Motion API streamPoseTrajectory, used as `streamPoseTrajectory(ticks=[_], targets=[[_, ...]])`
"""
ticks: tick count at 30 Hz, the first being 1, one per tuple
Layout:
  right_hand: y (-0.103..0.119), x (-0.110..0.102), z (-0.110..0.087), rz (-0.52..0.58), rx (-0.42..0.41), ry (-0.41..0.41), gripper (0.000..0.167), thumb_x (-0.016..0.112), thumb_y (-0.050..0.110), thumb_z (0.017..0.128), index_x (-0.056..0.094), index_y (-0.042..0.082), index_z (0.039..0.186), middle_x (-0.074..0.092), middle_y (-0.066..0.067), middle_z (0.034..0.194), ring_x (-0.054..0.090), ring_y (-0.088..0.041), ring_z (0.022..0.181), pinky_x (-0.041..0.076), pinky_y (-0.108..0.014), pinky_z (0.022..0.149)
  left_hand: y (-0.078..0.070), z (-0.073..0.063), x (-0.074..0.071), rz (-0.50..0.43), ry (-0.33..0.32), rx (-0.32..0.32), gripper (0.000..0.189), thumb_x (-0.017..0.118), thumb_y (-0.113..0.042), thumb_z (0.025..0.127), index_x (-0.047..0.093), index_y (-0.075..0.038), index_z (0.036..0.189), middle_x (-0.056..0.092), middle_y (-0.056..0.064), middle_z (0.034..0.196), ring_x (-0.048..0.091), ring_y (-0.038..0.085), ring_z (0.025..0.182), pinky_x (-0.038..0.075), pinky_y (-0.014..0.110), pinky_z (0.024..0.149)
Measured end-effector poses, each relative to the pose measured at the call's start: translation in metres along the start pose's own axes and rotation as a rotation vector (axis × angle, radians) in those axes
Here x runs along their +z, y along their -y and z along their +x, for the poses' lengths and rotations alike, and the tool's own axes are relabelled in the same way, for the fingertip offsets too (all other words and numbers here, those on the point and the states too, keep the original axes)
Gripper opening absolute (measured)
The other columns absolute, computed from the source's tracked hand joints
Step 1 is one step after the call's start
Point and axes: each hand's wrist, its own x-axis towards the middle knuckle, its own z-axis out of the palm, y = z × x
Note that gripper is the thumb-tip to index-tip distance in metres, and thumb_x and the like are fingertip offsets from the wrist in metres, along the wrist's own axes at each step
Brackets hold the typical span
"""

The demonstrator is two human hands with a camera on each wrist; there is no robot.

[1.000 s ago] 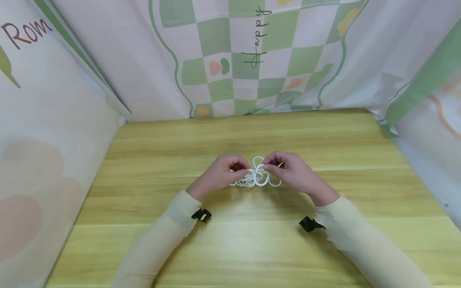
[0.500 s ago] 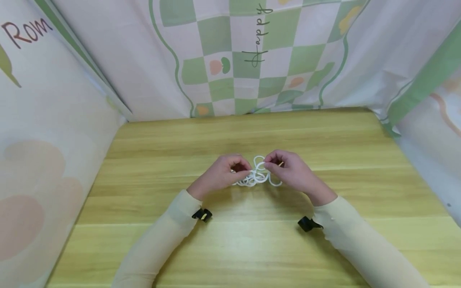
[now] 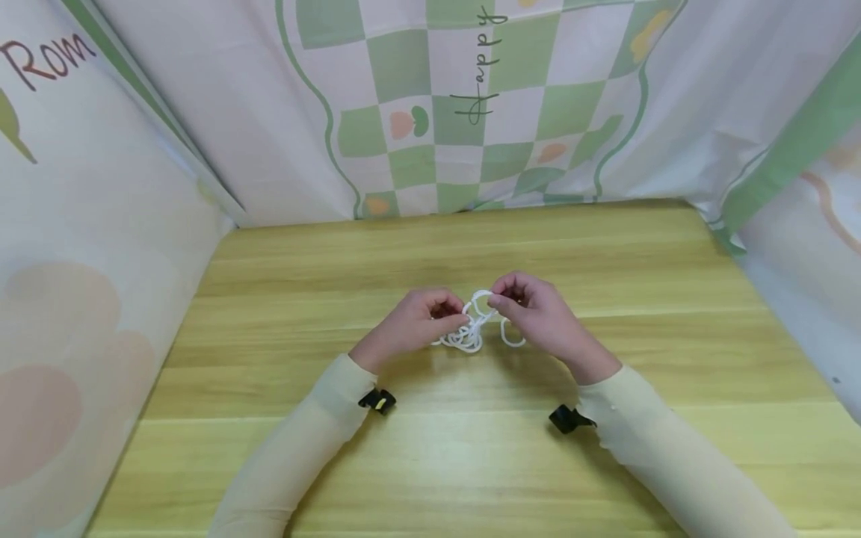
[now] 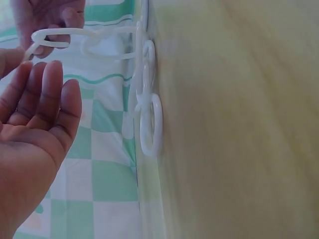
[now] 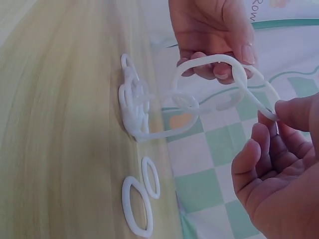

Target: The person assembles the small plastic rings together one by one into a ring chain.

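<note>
White oval chain links, apparently plastic, lie in a tangled pile (image 3: pixel 466 344) on the table, several of them joined. Beside the pile's left side, my left hand (image 3: pixel 420 320) pinches a raised white link (image 4: pixel 64 31) between thumb and fingertips. My right hand (image 3: pixel 541 317) pinches a raised link (image 5: pixel 259 104) by its far end; its other fingers curl loosely below. Linked to the raised pieces, another link (image 5: pixel 172 133) slopes down to the pile. Which raised links hook into which is hard to tell.
Two loose links, a larger one (image 5: pixel 126 206) and a smaller one (image 5: pixel 145 174), lie on the wooden table (image 3: pixel 444 463) below my right hand. A checked curtain (image 3: pixel 403 67) hangs along the back edge. Printed cloth (image 3: pixel 101 202) borders the left side.
My right hand has risen a little and moved slightly away from me with its link, lifting joined links off the pile. My left hand has stayed nearly still.
</note>
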Motion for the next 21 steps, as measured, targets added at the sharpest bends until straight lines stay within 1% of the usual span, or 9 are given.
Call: streamPoseTrajectory(ticks=[2, 4, 6, 9, 14, 16, 18, 21], targets=[[-0.001, 0.000, 0.001, -0.008, -0.002, 0.007, 0.019, 0.064, 0.023, 0.097, 0.060, 0.005, 0.103, 0.060, -0.019, 0.092, 0.051, -0.019, 0.072, 0.044, -0.025, 0.056, 0.000, -0.001, -0.001, 0.005, -0.019, -0.020, 0.010, 0.067, -0.016, 0.095, 0.069, -0.007, 0.097, 0.067, 0.010, 0.090, 0.061, 0.016, 0.077, 0.053, 0.029, 0.067], [-0.003, -0.001, 0.001, -0.032, 0.000, 0.020, 0.016, 0.064, 0.019, 0.097, 0.061, 0.004, 0.102, 0.060, -0.017, 0.091, 0.051, -0.020, 0.072, 0.044, -0.026, 0.056, -0.001, -0.001, -0.003, 0.012, -0.038, -0.046, 0.010, 0.066, -0.018, 0.095, 0.069, -0.008, 0.098, 0.067, 0.009, 0.090, 0.059, 0.016, 0.078, 0.051, 0.028, 0.067], [-0.007, -0.003, 0.003, -0.075, 0.008, 0.033, 0.014, 0.064, 0.017, 0.097, 0.062, 0.005, 0.101, 0.061, -0.015, 0.091, 0.052, -0.021, 0.074, 0.045, -0.027, 0.057, -0.002, -0.002, -0.006, 0.019, -0.058, -0.066, 0.010, 0.066, -0.018, 0.096, 0.068, -0.009, 0.099, 0.066, 0.006, 0.090, 0.058, 0.016, 0.079, 0.050, 0.028, 0.068], [-0.016, -0.008, 0.008, -0.162, 0.026, 0.046, 0.014, 0.063, 0.018, 0.097, 0.063, 0.006, 0.103, 0.062, -0.013, 0.092, 0.054, -0.023, 0.078, 0.047, -0.031, 0.062, -0.002, -0.002, -0.011, 0.032, -0.084, -0.073, 0.012, 0.066, -0.018, 0.096, 0.068, -0.007, 0.100, 0.064, 0.002, 0.089, 0.057, 0.017, 0.081, 0.050, 0.028, 0.069], [-0.035, -0.016, 0.022, -0.289, 0.105, 0.055, 0.018, 0.061, 0.021, 0.097, 0.064, 0.006, 0.108, 0.064, -0.009, 0.097, 0.057, -0.024, 0.087, 0.049, -0.037, 0.076, -0.003, -0.003, -0.016, 0.036, -0.093, -0.040, 0.017, 0.065, -0.018, 0.096, 0.068, -0.003, 0.101, 0.064, 0.002, 0.089, 0.056, 0.017, 0.080, 0.048, 0.028, 0.069], [-0.039, -0.016, 0.027, -0.356, 0.128, 0.068, 0.019, 0.061, 0.022, 0.097, 0.065, 0.006, 0.107, 0.065, -0.008, 0.098, 0.058, -0.023, 0.088, 0.049, -0.039, 0.078, -0.003, -0.004, -0.017, 0.031, -0.090, -0.024, 0.016, 0.065, -0.019, 0.096, 0.068, -0.004, 0.100, 0.064, 0.002, 0.089, 0.056, 0.017, 0.080, 0.048, 0.028, 0.069], [-0.041, -0.015, 0.032, -0.431, 0.152, 0.092, 0.020, 0.061, 0.024, 0.096, 0.066, 0.006, 0.104, 0.065, -0.007, 0.095, 0.059, -0.023, 0.085, 0.049, -0.039, 0.076, -0.003, -0.004, -0.017, 0.023, -0.091, -0.014, 0.014, 0.066, -0.019, 0.096, 0.069, -0.006, 0.099, 0.064, 0.002, 0.088, 0.056, 0.017, 0.079, 0.048, 0.028, 0.068], [-0.040, -0.013, 0.038, -0.569, 0.186, 0.147, 0.023, 0.062, 0.030, 0.094, 0.066, 0.008, 0.098, 0.065, -0.005, 0.086, 0.059, -0.021, 0.076, 0.049, -0.037, 0.068, -0.004, -0.004, -0.018, 0.024, -0.095, -0.007, 0.012, 0.066, -0.019, 0.096, 0.069, -0.008, 0.099, 0.064, 0.001, 0.088, 0.055, 0.016, 0.078, 0.047, 0.027, 0.068]])
